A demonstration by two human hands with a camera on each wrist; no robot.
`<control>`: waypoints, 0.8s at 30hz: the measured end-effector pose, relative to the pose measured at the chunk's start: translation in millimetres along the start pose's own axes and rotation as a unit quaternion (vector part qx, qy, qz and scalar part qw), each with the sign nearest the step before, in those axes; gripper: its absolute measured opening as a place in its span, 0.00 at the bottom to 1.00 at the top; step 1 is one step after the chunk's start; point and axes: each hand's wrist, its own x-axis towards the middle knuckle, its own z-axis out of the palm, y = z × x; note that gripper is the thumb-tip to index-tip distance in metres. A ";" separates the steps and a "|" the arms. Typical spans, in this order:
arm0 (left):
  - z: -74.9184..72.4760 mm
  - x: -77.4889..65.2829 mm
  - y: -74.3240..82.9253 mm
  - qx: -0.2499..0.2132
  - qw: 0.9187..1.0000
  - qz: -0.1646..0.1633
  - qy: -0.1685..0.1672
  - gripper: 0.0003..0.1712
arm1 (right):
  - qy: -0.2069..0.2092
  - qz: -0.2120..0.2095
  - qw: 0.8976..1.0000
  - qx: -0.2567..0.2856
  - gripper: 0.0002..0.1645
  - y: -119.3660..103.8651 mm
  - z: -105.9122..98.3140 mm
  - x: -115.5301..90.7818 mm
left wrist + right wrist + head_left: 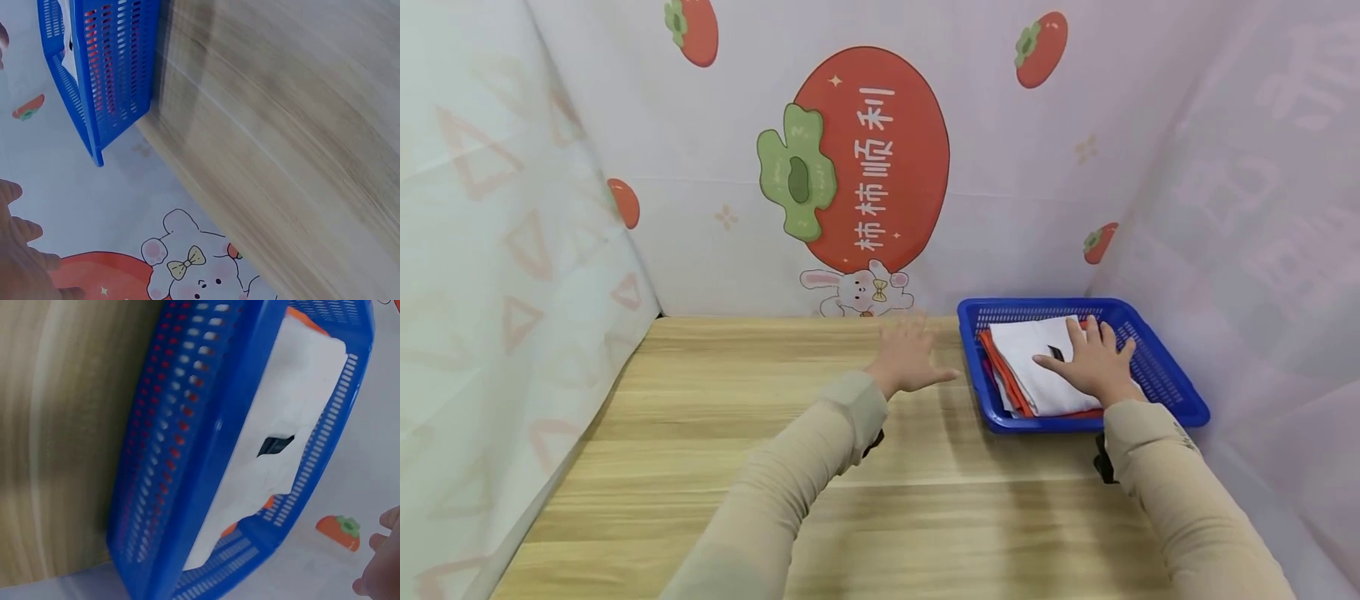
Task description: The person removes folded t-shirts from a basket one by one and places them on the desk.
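A blue plastic basket (1000,423) with slotted walls stands at the back right of the table. Inside it lies a stack of folded cloth: a white folded cloth (1026,367) with a small black label (1056,353) on top, orange cloth (1006,375) beneath. My right hand (1093,362) is over the basket with fingers spread, overlapping the white cloth in the head view; in the right wrist view it appears above the basket, apart from the cloth. Left of the basket, my left hand (906,354) hovers over the table with its fingers spread and holds nothing.
The wooden table (715,467) spreads in front and to the left. Printed white curtains hang at the back (715,250), on the left (490,292) and on the right (1262,250), the right one close to the basket.
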 end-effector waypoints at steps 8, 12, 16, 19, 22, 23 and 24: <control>10.2 9.6 19.1 -0.009 1.000 0.016 -0.009 0.49 | -0.011 0.022 0.999 0.026 0.62 19.8 6.6 -7.2; 14.8 13.8 25.8 -0.015 1.000 0.011 -0.023 0.50 | -0.014 0.029 0.999 0.028 0.62 31.2 10.9 -12.7; 17.6 17.4 31.2 -0.040 0.999 0.008 -0.033 0.50 | -0.023 0.039 0.998 0.038 0.62 43.2 16.6 -16.8; 17.6 19.4 36.1 -0.073 0.997 0.009 -0.039 0.49 | -0.039 0.049 0.997 0.050 0.63 51.1 21.5 -17.1; 18.1 21.4 42.5 -0.128 0.991 0.006 -0.048 0.48 | -0.057 0.063 0.995 0.056 0.63 58.1 25.2 -15.0; 19.0 22.2 44.8 -0.149 0.987 0.005 -0.052 0.48 | -0.063 0.067 0.994 0.057 0.63 60.4 26.2 -13.7; 20.8 23.4 47.1 -0.173 0.983 0.002 -0.055 0.47 | -0.068 0.072 0.993 0.061 0.63 62.4 27.1 -12.5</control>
